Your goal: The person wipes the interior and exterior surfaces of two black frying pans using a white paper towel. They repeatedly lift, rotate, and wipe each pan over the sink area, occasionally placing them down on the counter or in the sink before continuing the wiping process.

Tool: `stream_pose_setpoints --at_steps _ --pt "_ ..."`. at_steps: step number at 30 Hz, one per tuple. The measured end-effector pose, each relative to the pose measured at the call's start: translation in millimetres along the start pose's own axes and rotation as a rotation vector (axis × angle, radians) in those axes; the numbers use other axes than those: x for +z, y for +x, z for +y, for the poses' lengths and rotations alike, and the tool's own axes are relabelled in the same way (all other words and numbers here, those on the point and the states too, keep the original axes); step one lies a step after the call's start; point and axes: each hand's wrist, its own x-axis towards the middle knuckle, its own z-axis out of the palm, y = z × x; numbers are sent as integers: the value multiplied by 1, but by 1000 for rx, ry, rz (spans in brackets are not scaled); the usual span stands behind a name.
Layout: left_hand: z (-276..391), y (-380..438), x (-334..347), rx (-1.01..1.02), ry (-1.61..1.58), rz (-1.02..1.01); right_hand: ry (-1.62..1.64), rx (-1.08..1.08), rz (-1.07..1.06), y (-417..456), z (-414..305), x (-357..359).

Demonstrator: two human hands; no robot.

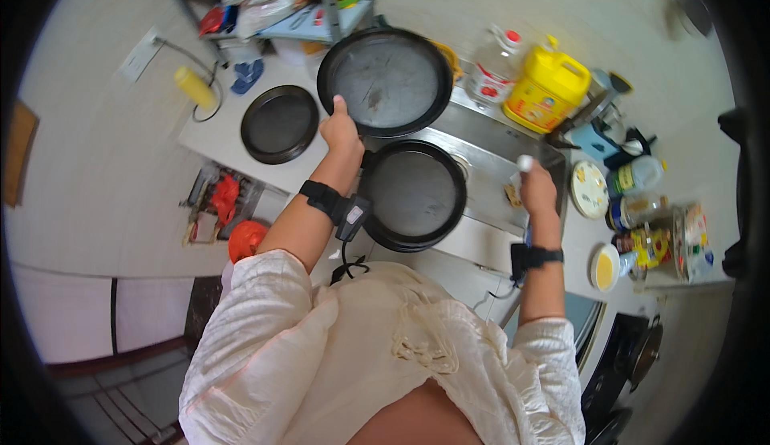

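My left hand (343, 129) grips the near left rim of a large round black pan (388, 81), tilted so its scuffed inside faces me. Just below it, a stack of round black pans (415, 189) sits at the sink's front left edge. A smaller round black pan (280, 124) lies on the counter to the left. Over the right side of the stainless steel sink (487, 150), my right hand (538, 192) is closed around a small white object (525, 163), mostly hidden by the fingers. A brownish scrap (512, 195) shows beside that hand.
Behind the sink stand a clear plastic jug (493, 72) with a red cap and a yellow oil jug (547, 87). A patterned plate (589, 189), a bowl of yellow liquid (604, 267) and several bottles line the right counter. A metal shelf (352, 18) rises at the back left.
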Motion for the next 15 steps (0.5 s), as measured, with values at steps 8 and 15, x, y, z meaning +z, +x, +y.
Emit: stream_pose_setpoints --at_steps 8,15 --pt "17 131 -141 -36 82 393 585 -39 41 -21 -61 24" --pt "28 162 -170 -142 117 459 461 -162 54 -23 -116 31"
